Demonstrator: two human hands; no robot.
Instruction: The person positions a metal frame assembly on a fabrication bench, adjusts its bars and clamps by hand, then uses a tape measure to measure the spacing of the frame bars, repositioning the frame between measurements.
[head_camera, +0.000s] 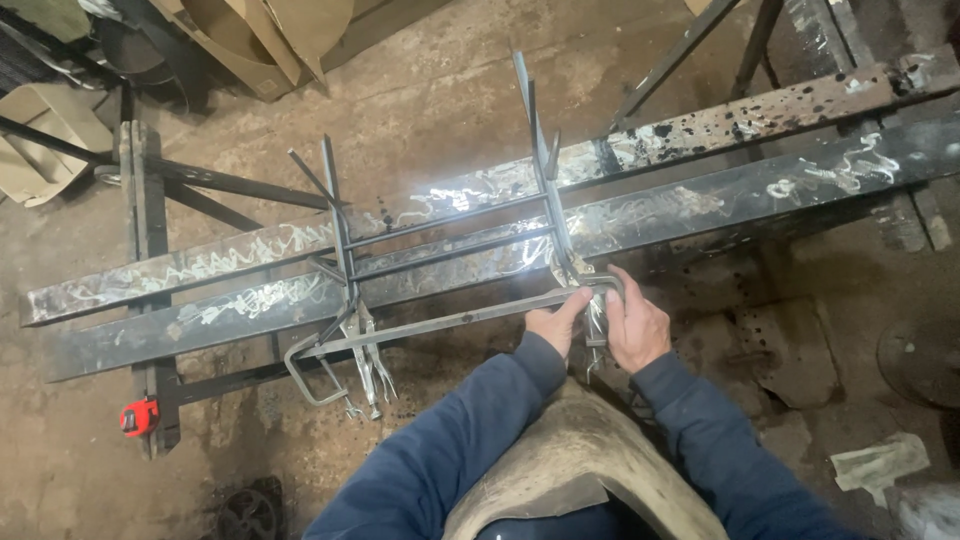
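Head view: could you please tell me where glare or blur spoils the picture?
Head view: bright glare on the beams around the rod frame washes out the chalk scrawls; the left hand and right hand at the locking pliers are evenly lit and fairly sharp; top-left corner is dark.

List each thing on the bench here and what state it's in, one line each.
Left hand: gripping the long bar's right end.
Right hand: closed on the right locking pliers.
Left locking pliers: clamped on the frame, handles hanging down.
Long bar: lying across the beams, left end hooked.
Red tape measure: closed, lying on the floor.
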